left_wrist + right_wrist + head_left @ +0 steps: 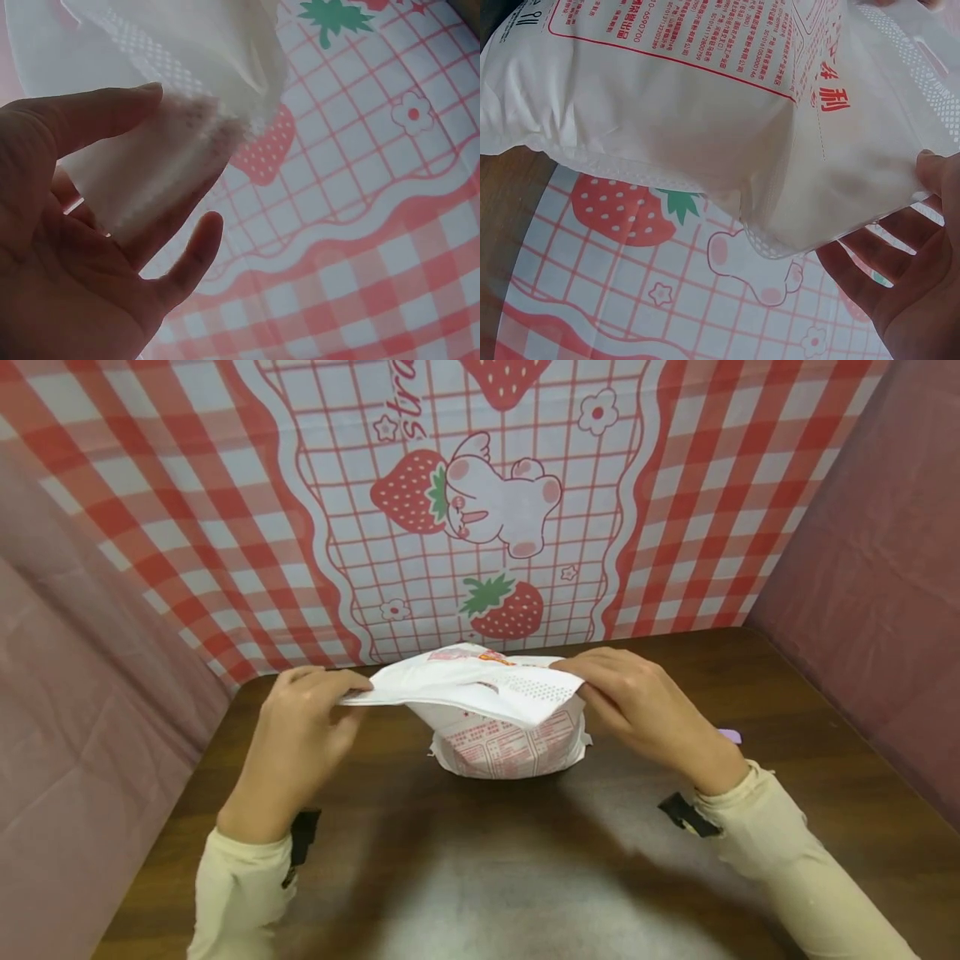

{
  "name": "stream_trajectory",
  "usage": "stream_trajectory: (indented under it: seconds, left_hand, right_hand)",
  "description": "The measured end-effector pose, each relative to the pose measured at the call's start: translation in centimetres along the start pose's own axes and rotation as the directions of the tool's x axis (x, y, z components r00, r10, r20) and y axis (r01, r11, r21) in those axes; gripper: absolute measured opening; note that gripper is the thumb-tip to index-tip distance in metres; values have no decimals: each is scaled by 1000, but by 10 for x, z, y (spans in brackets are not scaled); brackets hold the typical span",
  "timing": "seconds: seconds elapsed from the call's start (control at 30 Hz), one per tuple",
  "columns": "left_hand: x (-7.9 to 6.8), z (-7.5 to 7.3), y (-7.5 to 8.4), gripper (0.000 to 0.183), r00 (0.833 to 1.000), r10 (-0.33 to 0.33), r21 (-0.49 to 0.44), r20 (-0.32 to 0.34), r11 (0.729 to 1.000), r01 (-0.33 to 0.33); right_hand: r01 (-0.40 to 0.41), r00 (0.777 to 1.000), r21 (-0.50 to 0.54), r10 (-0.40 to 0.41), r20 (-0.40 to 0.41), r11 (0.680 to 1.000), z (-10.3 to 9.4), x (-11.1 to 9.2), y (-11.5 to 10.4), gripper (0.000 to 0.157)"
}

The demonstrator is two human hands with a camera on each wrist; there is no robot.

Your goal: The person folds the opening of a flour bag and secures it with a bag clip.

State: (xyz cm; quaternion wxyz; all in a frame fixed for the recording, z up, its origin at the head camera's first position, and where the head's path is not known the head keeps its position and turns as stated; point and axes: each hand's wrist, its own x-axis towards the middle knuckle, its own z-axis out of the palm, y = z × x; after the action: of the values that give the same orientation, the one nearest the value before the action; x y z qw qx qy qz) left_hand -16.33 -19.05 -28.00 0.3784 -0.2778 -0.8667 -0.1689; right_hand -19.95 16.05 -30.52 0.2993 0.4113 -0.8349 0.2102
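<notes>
A white plastic bag (pixel 517 753) with red print stands on the dark table in the middle of the head view. Its flat top is spread wide and tilted, with a slot-shaped handle hole and a dotted sealed strip. At the top's left corner, my left hand (pixel 300 735) pinches the film between thumb and fingers. My right hand (pixel 645 718) grips the opposite corner the same way. The left wrist view shows the left thumb (pixel 112 112) lying over the thin film. In the right wrist view, rows of red lettering cover the bag's side (pixel 705 45), which bulges below.
A brown wooden table (pixel 480 877) carries the bag. Behind it hangs a red-and-white checked cloth (pixel 480 585) with strawberries, and pink cloth (pixel 862 568) closes off the sides. A small purple item (pixel 730 737) shows beyond the right wrist.
</notes>
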Motion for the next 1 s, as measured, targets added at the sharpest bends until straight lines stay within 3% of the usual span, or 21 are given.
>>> stream_trajectory:
  seconds: [0.2, 0.33, 0.63, 0.8, 1.0]
  left_hand:
    - [-1, -1, -14, 16, 998, -54, -23, -13, 998, 53]
    - [-1, -1, -18, 14, 998, -45, -43, -44, 998, 44]
    - [2, -3, -9, 11, 985, -58, -119, -160, 992, 39]
    - [4, -4, 0, 10, 973, -66, -166, -219, 986, 29]
    - [7, -3, 3, 7, 962, -100, -250, -254, 968, 34]
  right_hand:
    - [-7, 1000, -10, 7, 3, 1000, 0, -1, 2, 29]
    - [-10, 1000, -3, 10, 4, 1000, 1, -2, 4, 28]
    - [3, 999, 58, -1, -34, 998, 1, -1, 0, 31]
    - [73, 993, 121, -61, -97, 990, 0, 1, -5, 26]
    - [68, 986, 155, -42, -163, 986, 0, 1, -6, 26]
